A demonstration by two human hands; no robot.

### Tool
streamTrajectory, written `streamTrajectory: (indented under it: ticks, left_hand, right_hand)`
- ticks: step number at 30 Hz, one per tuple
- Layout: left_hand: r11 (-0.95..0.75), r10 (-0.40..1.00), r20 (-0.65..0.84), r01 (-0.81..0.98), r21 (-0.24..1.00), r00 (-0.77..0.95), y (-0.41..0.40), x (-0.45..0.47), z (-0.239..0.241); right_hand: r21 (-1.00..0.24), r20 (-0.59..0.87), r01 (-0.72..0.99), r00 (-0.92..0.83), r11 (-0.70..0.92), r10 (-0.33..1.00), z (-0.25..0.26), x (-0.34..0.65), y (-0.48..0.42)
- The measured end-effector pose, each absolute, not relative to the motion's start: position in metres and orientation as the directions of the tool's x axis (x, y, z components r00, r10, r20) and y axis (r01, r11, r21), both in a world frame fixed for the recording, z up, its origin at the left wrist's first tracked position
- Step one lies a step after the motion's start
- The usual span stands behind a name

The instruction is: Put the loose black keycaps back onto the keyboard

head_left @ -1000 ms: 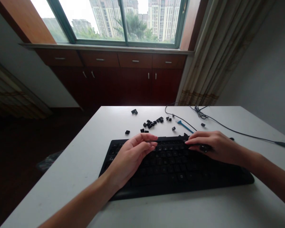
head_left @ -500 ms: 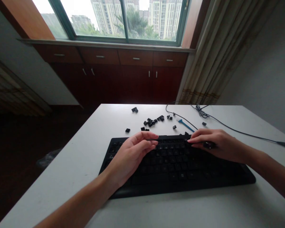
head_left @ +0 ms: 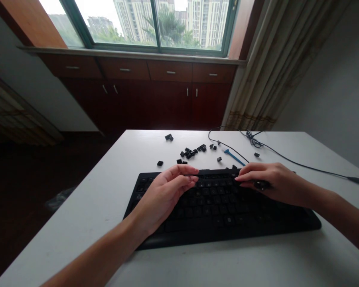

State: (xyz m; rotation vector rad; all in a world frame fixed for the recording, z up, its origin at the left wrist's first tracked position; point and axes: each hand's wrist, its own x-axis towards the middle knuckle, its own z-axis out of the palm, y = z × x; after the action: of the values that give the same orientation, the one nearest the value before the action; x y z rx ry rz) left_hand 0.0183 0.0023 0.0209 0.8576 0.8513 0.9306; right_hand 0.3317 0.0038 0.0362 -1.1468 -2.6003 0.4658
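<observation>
A black keyboard (head_left: 203, 235) lies at a slight tilt across the white table, some of its key area in deep shadow. Over its left part rests my left hand (head_left: 167, 195), fingers curved, thumb and forefinger slightly apart, with nothing visible between them. At the keyboard's upper right edge is my right hand (head_left: 266, 177), its thumb and forefinger pinched down against the top row. A small dark keycap (head_left: 261, 184) shows tucked under its curled fingers; what the fingertips touch is too small to make out.
Several loose black keycaps (head_left: 189, 153) lie scattered behind the keyboard. A blue tool (head_left: 235, 157) with a flat head sits among them. The keyboard's cable (head_left: 302, 162) runs, partly bundled, to the right across the white table (head_left: 107, 199).
Both hands keep nearly the same pose over the keyboard. The whole view has shifted very slightly; nothing has plainly been picked up or let go.
</observation>
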Motion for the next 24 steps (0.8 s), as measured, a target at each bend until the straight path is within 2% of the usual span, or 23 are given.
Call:
streamTrajectory:
  ticks: [8, 19, 24]
  left_hand:
    - [0.35, 0.908, -0.234, -0.321, 0.88, 0.347, 0.0035, 0.018, 0.0201]
    - [0.351, 0.911, -0.237, -0.331, 0.876, 0.338, 0.0039, 0.0188, 0.0213]
    - [0.356, 0.909, -0.243, -0.329, 0.875, 0.338, 0.0032, 0.0189, 0.0218]
  right_hand:
    - [-0.444, 0.154, 0.661, -0.609, 0.605, 0.778, 0.0329, 0.3332, 0.0048]
    - [-0.397, 0.125, 0.666, -0.642, 0.632, 0.756, 0.0363, 0.3291, 0.0039]
    - [-0.422, 0.125, 0.666, -0.63, 0.615, 0.767, 0.0377, 0.3306, 0.0054]
